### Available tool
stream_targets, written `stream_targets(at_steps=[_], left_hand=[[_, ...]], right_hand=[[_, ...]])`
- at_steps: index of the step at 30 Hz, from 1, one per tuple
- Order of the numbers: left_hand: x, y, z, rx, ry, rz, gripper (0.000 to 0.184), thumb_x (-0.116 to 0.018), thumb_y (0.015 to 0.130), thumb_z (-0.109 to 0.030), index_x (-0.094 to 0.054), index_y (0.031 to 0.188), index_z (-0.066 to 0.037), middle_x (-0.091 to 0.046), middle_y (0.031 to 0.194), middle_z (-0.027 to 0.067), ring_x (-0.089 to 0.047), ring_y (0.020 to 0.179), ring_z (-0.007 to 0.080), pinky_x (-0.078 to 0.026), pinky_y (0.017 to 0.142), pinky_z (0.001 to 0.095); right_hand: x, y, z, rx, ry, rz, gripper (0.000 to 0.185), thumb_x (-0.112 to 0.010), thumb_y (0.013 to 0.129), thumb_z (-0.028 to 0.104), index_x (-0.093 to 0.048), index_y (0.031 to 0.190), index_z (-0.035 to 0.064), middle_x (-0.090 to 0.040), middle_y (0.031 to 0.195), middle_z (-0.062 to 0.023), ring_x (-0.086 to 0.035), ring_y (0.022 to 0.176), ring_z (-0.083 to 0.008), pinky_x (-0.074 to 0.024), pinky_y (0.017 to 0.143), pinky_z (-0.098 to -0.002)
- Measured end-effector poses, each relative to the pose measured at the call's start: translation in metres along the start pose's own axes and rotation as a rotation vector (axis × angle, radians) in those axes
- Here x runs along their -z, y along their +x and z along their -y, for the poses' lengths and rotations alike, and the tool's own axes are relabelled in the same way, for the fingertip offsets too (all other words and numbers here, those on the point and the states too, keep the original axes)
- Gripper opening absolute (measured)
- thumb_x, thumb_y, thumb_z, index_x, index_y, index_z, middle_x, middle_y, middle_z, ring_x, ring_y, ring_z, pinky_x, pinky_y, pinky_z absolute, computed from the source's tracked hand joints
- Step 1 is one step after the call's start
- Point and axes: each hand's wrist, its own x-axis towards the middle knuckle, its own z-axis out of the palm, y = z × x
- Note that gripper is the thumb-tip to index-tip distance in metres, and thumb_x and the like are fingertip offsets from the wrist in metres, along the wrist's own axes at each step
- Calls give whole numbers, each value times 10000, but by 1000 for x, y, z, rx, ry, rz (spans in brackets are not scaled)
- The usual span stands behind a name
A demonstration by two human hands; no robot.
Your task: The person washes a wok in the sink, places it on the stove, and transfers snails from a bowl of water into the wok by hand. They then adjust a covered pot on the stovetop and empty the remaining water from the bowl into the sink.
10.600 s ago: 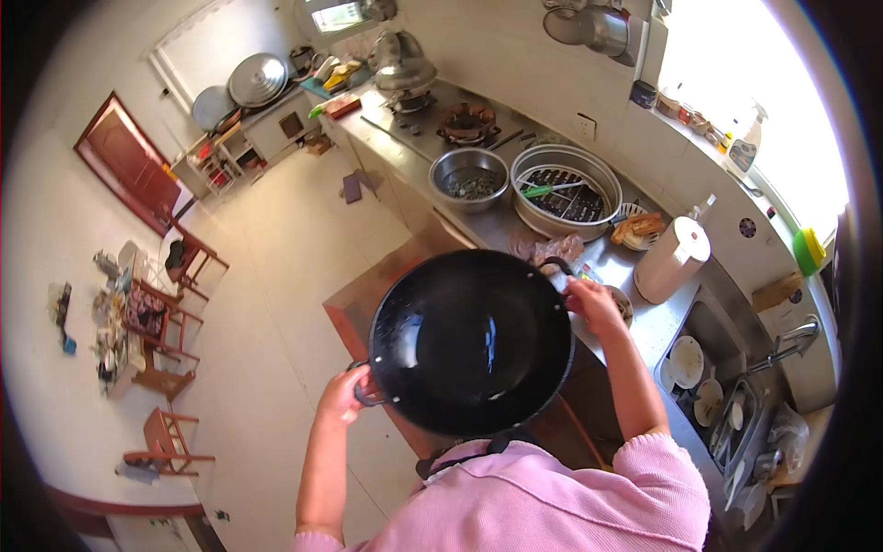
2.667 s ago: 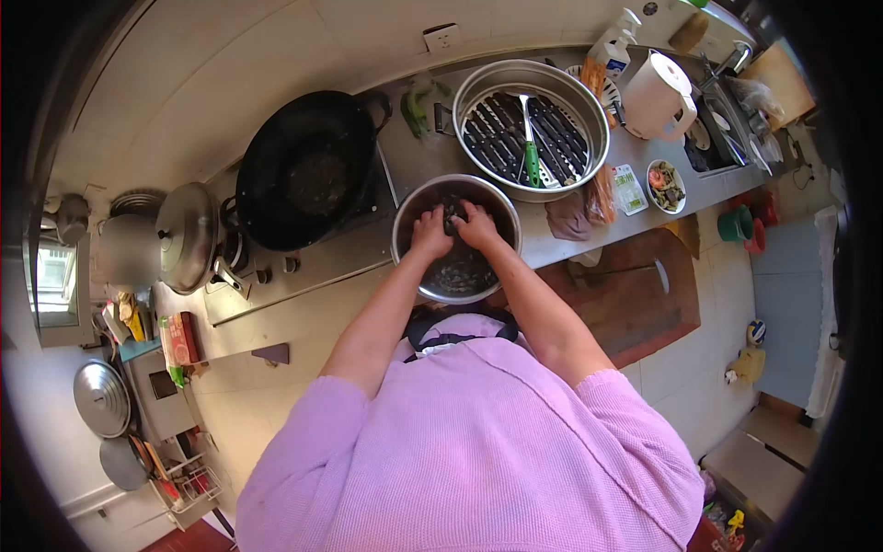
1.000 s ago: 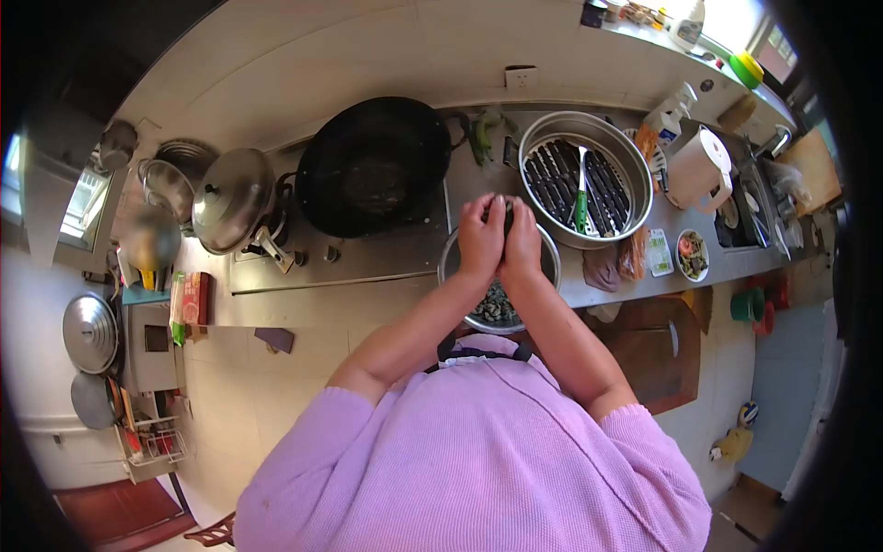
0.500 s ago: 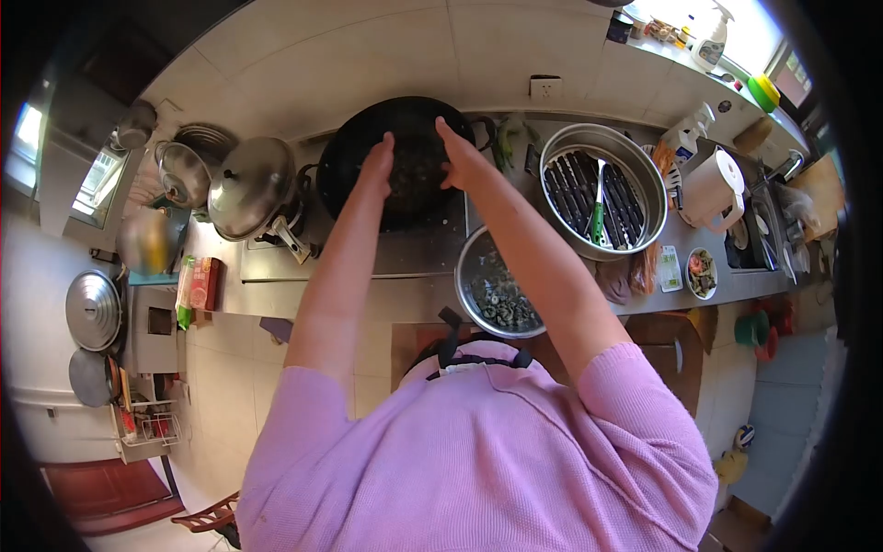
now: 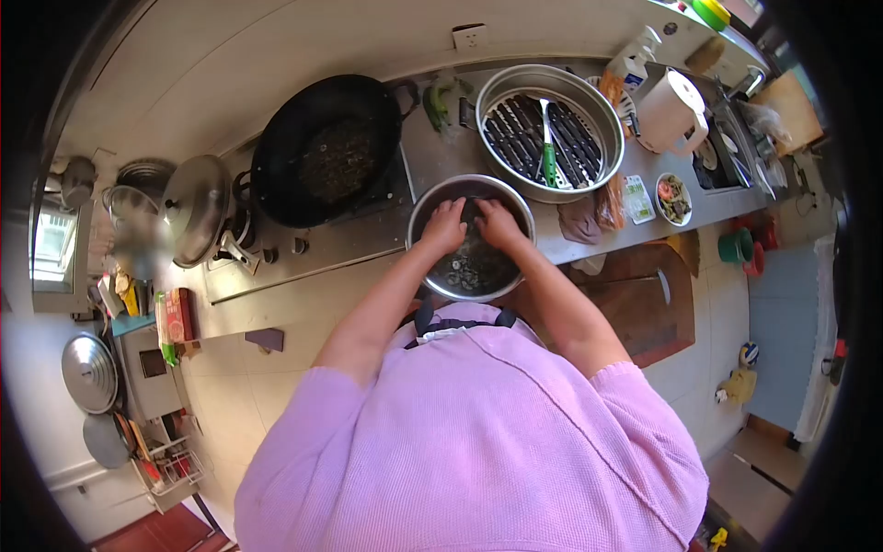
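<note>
My left hand [image 5: 445,226] and my right hand [image 5: 498,224] both reach down inside a metal bowl [image 5: 414,204] at the counter's front edge. The bowl holds small dark shells [image 5: 464,274], which look like snails. Left fingers stretch forward over the contents. Opposite them, the right fingers point inward, with dark shells between the two hands; some fingertips are hidden. Farther left and back, a big black wok [image 5: 276,138] rests on the stove with small dark pieces [image 5: 340,164] scattered across its bottom.
A round steel pan [image 5: 614,147] behind the bowl carries dark strips and a green-handled utensil [image 5: 549,158]. Green peppers [image 5: 440,103] lie between wok and pan. To the right are a small bowl [image 5: 674,200], a white jug [image 5: 670,115] and the sink. A lidded pot [image 5: 195,207] stands left.
Both hands have come back from over the wok, down and right into the metal bowl. The view has shifted, with the wok now farther left and its contents uncovered.
</note>
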Motion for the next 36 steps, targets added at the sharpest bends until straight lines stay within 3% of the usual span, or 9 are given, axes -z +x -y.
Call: stream_targets(at_steps=[3,6,9,11,15,20,23,28,36], left_hand=[[-13,-7,-4,-81,234,84,570,-612,756,-183,-401,1277,-83,-462,1216,199,-483,1084,395,-408,926,423],[1,16,-1,-37,77,893,626,-636,739,-249,-392,1295,-100,-397,1281,190,-466,1104,390,-394,947,404],[43,-12,-21,-59,212,616,747,-703,666,-300,-368,1309,-116,-397,1258,228,-468,1102,392,-414,929,404],[45,-28,-24,-6,272,707,814,-743,613,-309,-363,1308,-124,-404,1230,244,-471,1099,386,-425,919,403],[17,-39,-23,-83,445,464,925,-823,466,-301,-389,1262,-118,-421,1192,236,-496,1071,383,-469,865,419],[14,-12,3,51,65,200,508,-519,744,-7,-448,1228,-143,-463,1150,219,-532,1001,395,-477,807,443],[19,-7,3,-34,117,95,548,-529,741,-18,-426,1265,-143,-452,1203,209,-531,1016,390,-463,836,432],[-18,-32,-10,12,418,330,751,-675,683,-207,-329,1349,-165,-235,1398,195,-265,1268,405,-384,930,518],[-24,-40,-7,-104,449,402,432,-557,753,-129,-494,1177,-74,-419,1239,200,-417,1170,354,-454,854,455]], right_hand=[[7,-12,13,-17,-48,278,359,-605,775,245,-567,1099,93,-537,1113,-221,-541,1007,-369,-432,877,-414],[43,-12,26,18,-72,514,454,-633,750,265,-525,1157,95,-533,1095,-221,-555,974,-377,-443,862,-411],[81,-20,44,71,-184,677,557,-664,721,276,-476,1211,91,-523,1081,-225,-573,927,-385,-460,835,-417],[86,-26,53,105,-317,793,601,-676,708,268,-449,1236,95,-508,1091,-240,-583,901,-386,-471,814,-430],[37,-43,44,71,-356,547,609,-705,655,213,-433,1182,70,-500,1047,-252,-609,815,-377,-509,705,-435],[28,-15,26,-69,-228,271,445,-679,661,129,-484,1055,60,-524,978,-215,-615,783,-368,-516,655,-430],[52,-6,34,-23,-196,238,500,-646,687,128,-468,1150,68,-504,1063,-217,-579,896,-377,-505,712,-439],[5,-38,16,163,-466,282,633,-616,704,162,-397,1298,144,-355,1333,-179,-443,1101,-410,-478,808,-470],[12,-46,36,93,-458,427,297,-551,743,128,-565,1022,28,-477,1145,-201,-536,980,-360,-513,722,-426]])
